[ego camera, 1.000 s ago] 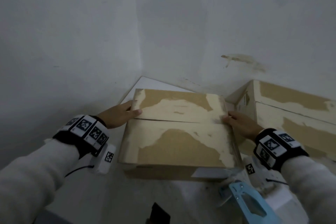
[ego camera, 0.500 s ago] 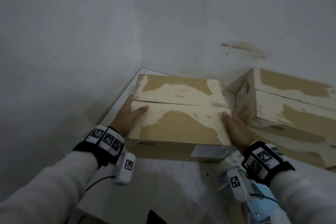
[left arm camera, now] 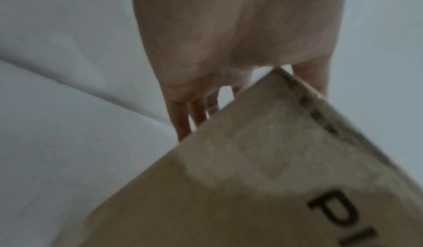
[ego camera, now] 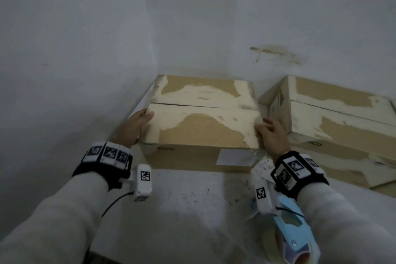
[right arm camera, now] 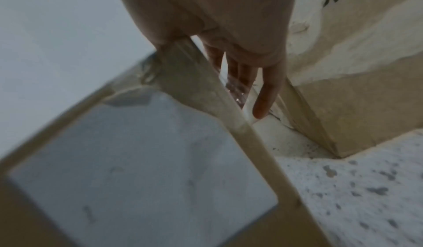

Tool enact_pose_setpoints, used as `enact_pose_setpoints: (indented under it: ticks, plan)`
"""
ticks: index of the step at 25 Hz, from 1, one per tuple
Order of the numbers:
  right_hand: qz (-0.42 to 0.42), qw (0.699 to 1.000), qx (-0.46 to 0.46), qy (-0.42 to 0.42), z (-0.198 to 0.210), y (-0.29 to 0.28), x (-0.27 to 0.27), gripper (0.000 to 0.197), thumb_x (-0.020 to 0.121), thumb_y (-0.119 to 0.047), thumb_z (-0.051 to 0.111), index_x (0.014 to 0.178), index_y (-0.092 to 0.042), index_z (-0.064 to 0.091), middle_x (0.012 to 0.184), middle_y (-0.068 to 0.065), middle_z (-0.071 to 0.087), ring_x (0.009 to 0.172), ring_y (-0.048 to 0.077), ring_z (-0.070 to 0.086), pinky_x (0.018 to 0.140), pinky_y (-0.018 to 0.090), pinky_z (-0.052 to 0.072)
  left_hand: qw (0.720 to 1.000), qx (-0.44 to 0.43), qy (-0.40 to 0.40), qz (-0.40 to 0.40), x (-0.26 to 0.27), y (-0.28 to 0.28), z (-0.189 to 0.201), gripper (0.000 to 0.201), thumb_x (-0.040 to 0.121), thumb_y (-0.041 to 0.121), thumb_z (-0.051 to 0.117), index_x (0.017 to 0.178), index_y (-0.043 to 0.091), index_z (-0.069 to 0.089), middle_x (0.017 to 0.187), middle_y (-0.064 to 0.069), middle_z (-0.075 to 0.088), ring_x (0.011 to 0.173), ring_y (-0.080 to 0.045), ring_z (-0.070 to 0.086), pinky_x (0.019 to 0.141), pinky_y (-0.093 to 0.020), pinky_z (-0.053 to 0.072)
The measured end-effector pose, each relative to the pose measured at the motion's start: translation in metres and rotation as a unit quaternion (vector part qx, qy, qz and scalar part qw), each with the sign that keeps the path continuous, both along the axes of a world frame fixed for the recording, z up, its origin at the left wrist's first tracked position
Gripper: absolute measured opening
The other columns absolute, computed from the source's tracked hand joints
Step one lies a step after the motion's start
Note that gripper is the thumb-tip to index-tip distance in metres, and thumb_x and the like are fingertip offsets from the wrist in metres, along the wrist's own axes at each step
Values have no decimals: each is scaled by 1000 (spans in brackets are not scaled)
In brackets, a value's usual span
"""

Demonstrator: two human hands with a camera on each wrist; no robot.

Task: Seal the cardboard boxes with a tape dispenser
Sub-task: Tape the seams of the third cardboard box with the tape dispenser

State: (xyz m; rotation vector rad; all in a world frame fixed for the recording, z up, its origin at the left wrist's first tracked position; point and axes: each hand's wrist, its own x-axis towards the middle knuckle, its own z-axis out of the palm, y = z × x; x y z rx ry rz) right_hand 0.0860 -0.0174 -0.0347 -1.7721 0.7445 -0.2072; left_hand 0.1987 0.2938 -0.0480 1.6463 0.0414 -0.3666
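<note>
Cardboard box (ego camera: 201,122) held between both hands in the worktop (ego camera: 192,210) corner.
Left hand (ego camera: 135,124) and right hand (ego camera: 272,135) are pressed flat against opposite sides, fingers (right arm camera: 265,95) straight, thumbs laid on top; the tape dispenser (ego camera: 293,236) is seen under the right forearm.

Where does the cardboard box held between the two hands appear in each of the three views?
Head: the held cardboard box is in the centre, between the left hand and the right hand.
Left wrist: its blurred corner fills the lower right, under the fingers.
Right wrist: its front with the white label fills the lower left.
Shared landmark: the black PICO lettering on the front, partly seen from the left wrist.
</note>
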Motion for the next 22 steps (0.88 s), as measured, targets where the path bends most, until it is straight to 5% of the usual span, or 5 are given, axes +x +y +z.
enact_pose_setpoints:
  ticks: [7, 9, 12, 16, 22]
  plan:
    - [29, 988, 145, -46, -20, 20, -55, 48, 89, -34, 57, 135, -32, 43, 121, -9, 54, 110, 16, 49, 92, 40, 40, 985, -139, -22, 103, -65, 9, -41, 62, 68, 40, 66, 120, 8, 57, 92, 9, 73, 86, -6, 67, 73, -19, 56]
    - [14, 984, 165, -62, -27, 23, -60, 49, 90, -33, 56, 137, -31, 42, 127, -5, 52, 115, 19, 48, 98, 44, 40, 976, -166, 2, 138, -69, 6, -44, 41, 77, 33, 63, 108, 7, 61, 82, 12, 74, 91, -11, 66, 78, -20, 55]
    - [-11, 982, 165, -93, -33, 26, -63, 42, 91, -29, 56, 132, -24, 50, 125, -2, 57, 112, 17, 53, 100, 43, 42, 965, -183, 38, 183, -76, 8, -51, 24, 93, 24, 50, 109, 10, 61, 100, 0, 70, 110, -24, 57, 97, -34, 47]
    - [-37, 977, 182, -101, -42, 21, -67, 47, 87, -35, 58, 130, -15, 54, 128, 1, 58, 113, 15, 54, 100, 43, 44, 954, -189, 54, 227, -81, 3, -48, 26, 94, 34, 50, 107, 14, 59, 100, 2, 65, 101, -18, 59, 90, -32, 46]
    - [-65, 952, 273, -123, -52, 7, -72, 99, 32, -60, 86, 115, -16, 57, 112, 3, 64, 105, 17, 60, 83, 39, 51, 943, -185, 47, 273, -82, 3, -48, 16, 90, 31, 59, 80, 19, 53, 98, -3, 65, 89, -16, 62, 81, -28, 46]
